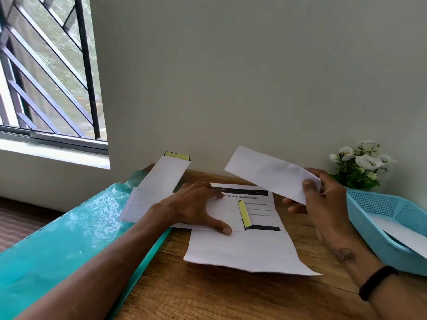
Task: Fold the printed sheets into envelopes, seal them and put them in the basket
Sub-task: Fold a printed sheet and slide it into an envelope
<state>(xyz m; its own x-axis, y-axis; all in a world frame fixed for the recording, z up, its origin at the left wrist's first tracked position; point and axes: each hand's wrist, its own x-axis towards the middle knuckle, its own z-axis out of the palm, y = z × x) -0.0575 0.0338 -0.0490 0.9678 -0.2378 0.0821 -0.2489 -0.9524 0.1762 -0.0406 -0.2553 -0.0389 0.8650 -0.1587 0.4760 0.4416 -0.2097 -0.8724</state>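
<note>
Right hand (323, 197) pinched folded envelope (272, 174), long axis pointing away from basket (379, 204) at its right; left hand (198, 204) flat, fingers spread.

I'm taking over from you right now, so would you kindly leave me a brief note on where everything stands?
Left hand: flat on an open envelope, yellow strip exposed.
Right hand: holds a folded sheet in the air.
Another open envelope leans at the left, over the teal folder. A printed sheet lies unfolded on the table.
Done: one white piece lies in the basket.
Left: insert the folded sheet, seal, basket it; repeat.
</note>
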